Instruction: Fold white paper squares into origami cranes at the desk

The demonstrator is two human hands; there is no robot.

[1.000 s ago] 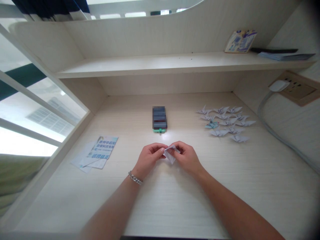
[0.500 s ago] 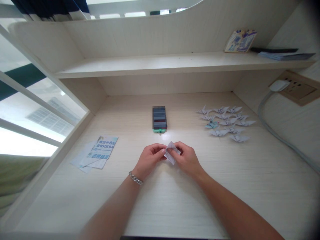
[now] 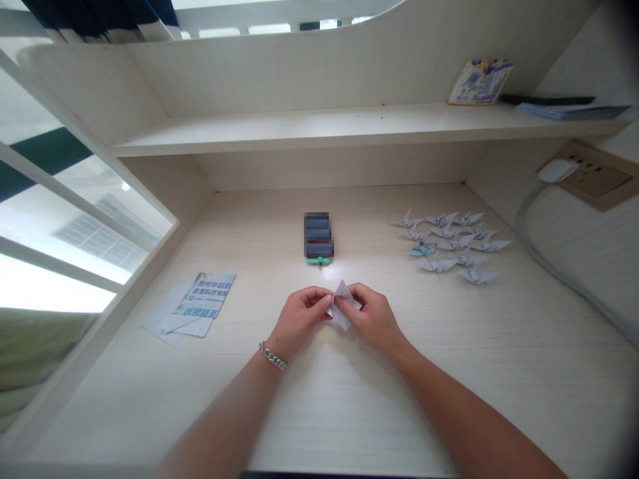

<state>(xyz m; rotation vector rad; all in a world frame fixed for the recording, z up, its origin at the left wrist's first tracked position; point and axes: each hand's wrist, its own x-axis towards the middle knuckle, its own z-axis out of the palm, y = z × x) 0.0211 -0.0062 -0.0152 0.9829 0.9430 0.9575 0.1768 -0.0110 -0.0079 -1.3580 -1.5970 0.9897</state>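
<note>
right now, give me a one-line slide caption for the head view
Left hand and right hand hold a folded white sheet, paper cranes grouped to the right on the desk.

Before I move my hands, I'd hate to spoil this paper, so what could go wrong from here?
The folded paper, pinched by the left hand and right hand, might tear if they pull unevenly. The paper cranes sit close together, so one stray sweep could disturb several. The phone lies just beyond the hands and might get nudged.

Prob. dorm rm, desk (image 3: 329, 412) w/ built-in shelf (image 3: 279, 130), wall socket (image 3: 606, 181), dk blue curtain (image 3: 100, 18)
</note>
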